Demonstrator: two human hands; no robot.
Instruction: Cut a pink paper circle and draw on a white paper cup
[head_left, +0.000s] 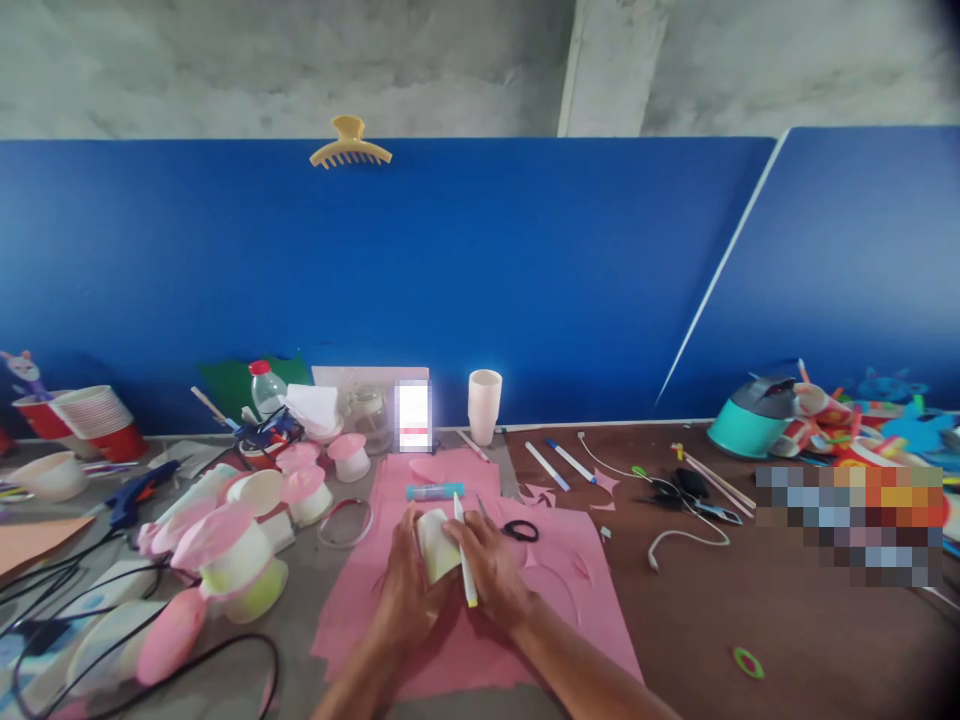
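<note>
My left hand [405,585] is wrapped round a small white paper cup [436,542], which lies tilted over the pink paper [551,640]. Yellowish colour shows on the cup's lower side. In my right hand [496,572] is a white marker [467,572] with a yellow end pointing towards me; its other end points away. The right fingers sit close against the cup's right side, and I cannot tell whether they touch it. Just beyond both hands lies a teal tube [435,491]. A pair of black-handled scissors [520,530] rests right of my right hand.
Pink-topped cups [225,550], a blue glue gun [139,497] and black cables [274,665] crowd the left. At the back stand a lit phone [413,415] and stacked white cups [484,405]. Rightwards lie markers [547,466], a white cord [690,535] and a green ring [748,662].
</note>
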